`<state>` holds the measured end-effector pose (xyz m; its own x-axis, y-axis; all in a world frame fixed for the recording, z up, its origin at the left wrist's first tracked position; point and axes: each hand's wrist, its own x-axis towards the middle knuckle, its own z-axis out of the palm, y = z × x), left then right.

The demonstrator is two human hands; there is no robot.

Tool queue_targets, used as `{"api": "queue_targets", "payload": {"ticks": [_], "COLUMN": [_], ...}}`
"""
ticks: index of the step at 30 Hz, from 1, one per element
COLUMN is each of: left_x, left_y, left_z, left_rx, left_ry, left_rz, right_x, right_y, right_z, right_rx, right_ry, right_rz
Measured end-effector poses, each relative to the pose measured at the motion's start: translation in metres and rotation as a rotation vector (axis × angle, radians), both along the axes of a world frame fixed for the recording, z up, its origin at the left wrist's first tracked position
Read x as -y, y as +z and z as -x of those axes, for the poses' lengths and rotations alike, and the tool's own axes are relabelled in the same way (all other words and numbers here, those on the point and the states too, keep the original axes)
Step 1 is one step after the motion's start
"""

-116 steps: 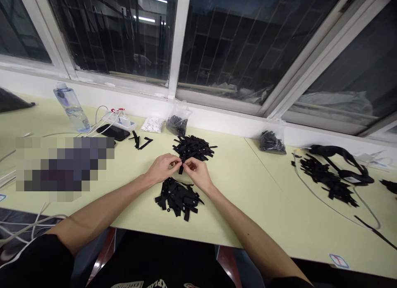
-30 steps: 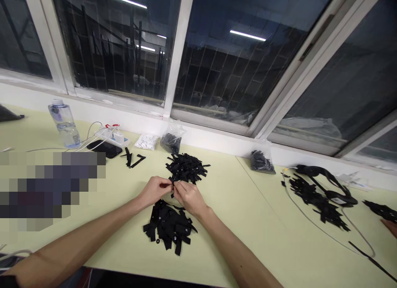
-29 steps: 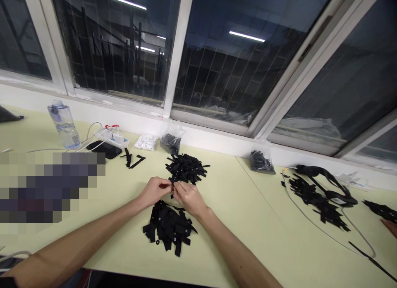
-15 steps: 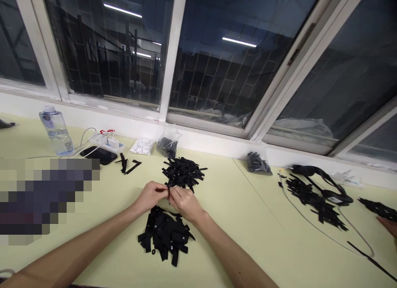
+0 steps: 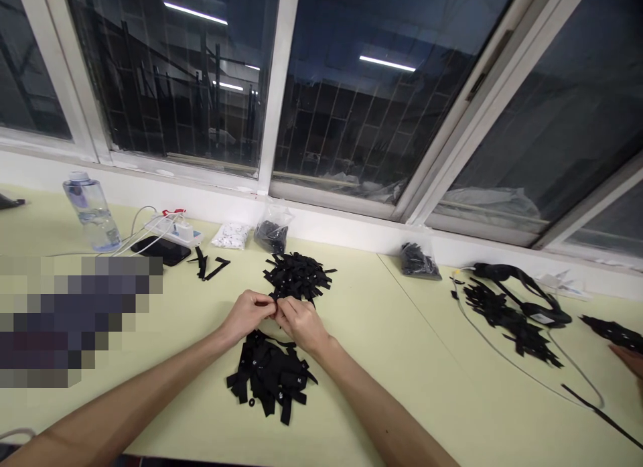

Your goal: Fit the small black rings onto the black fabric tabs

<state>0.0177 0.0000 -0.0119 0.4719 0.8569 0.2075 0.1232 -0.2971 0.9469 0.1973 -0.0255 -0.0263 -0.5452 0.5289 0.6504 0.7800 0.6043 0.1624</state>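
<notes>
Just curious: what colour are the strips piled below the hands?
Black strips, seen in the head view.

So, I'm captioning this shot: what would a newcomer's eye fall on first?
Likely the left hand and right hand, meeting mid-picture at what seems a small black strip. A far heap of black pieces lies just beyond them, a near heap below. Dark windows fill the top.

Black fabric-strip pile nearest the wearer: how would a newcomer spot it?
On the pale green table, find the bare left hand and right hand close together. Nearer the wearer lies the black fabric-strip pile. Unlike the black pile beyond the hands, it has a small black ring alongside.
</notes>
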Motion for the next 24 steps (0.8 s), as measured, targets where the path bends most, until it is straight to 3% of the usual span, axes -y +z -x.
{"api": "queue_targets", "payload": {"ticks": [4,9,12,17,24], "left_x": [-0.001,-0.007,-0.013,-0.023,-0.025], "left_y": [0.004,0.004,-0.001,-0.007,-0.009], "left_z": [-0.001,0.007,0.015,0.023,0.024], "left_rx": [-0.026,-0.222,-0.287,-0.367,-0.429], "left_ry": [0.008,0.001,-0.023,-0.023,-0.058], "left_rz": [-0.056,-0.304,-0.422,-0.467,-0.581], "right_x": [0.0,0.003,0.003,0.001,0.0], "right_y": [0.003,0.007,0.008,0.007,0.006], "right_z": [0.0,-0.005,-0.011,-0.019,-0.018], "right_rx": [-0.146,-0.353,-0.348,-0.265,-0.286], "right_ry": [0.012,0.036,-0.016,-0.098,-0.073], "right_rz": [0.098,0.338,0.429,0.496,0.574]}}
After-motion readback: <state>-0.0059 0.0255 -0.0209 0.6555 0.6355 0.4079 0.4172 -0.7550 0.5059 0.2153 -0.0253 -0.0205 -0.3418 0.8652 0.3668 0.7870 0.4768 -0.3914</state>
